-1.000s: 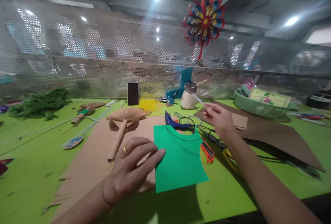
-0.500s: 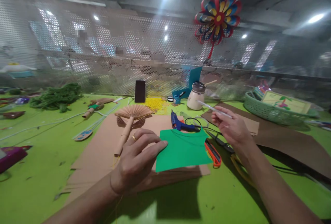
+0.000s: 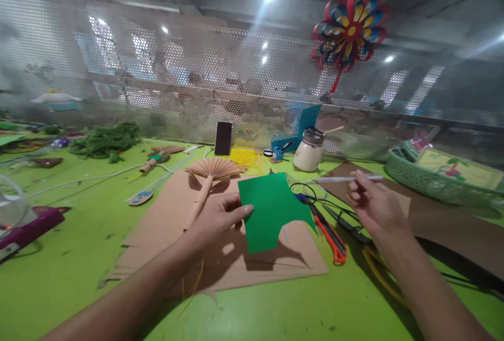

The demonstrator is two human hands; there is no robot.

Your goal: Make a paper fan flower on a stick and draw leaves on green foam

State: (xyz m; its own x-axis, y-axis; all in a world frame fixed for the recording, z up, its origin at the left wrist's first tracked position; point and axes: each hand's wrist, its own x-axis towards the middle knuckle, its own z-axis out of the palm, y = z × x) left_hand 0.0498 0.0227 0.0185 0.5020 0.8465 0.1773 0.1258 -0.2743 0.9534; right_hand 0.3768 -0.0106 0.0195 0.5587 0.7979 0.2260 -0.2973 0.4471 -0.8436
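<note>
Green paper [image 3: 262, 209] is raised just above the brown card [image 3: 157, 230] at the middle of the bench [image 3: 255, 312], a curved notch in its lower right side and its shadow falling below. The left hand [image 3: 222, 212] grips it by the left edge, thumb on the front; the fingers behind it are hidden. To the right, well apart from the paper, the right hand [image 3: 370, 199] pinches a white pen [image 3: 348, 178] in the air, one end pointing left.

Nearest on the bench, thin yellow threads [image 3: 193, 291] trail over the card's front edge. An orange cutter [image 3: 333, 241] lies just right of the paper, with black cable [image 3: 342, 217] between it and the right hand. At far left is a purple power strip [image 3: 37, 228].

Beyond the left hand, a pleated fan [image 3: 210, 173] lies on the card, its rolled handle towards the person. A dark brown sheet [image 3: 444, 225] spreads behind the right hand, a green basket [image 3: 425, 181] at its far side.

Farther back stand a dark phone [image 3: 223, 138], loose yellow shreds [image 3: 244, 157] beside it, a blue pot [image 3: 277, 154] and a pale jar [image 3: 308, 156]. Green string [image 3: 104, 141] is heaped at back left. Behind rises a perforated screen [image 3: 177, 68]; a looped paper flower [image 3: 352, 31] hangs above, at the right.
</note>
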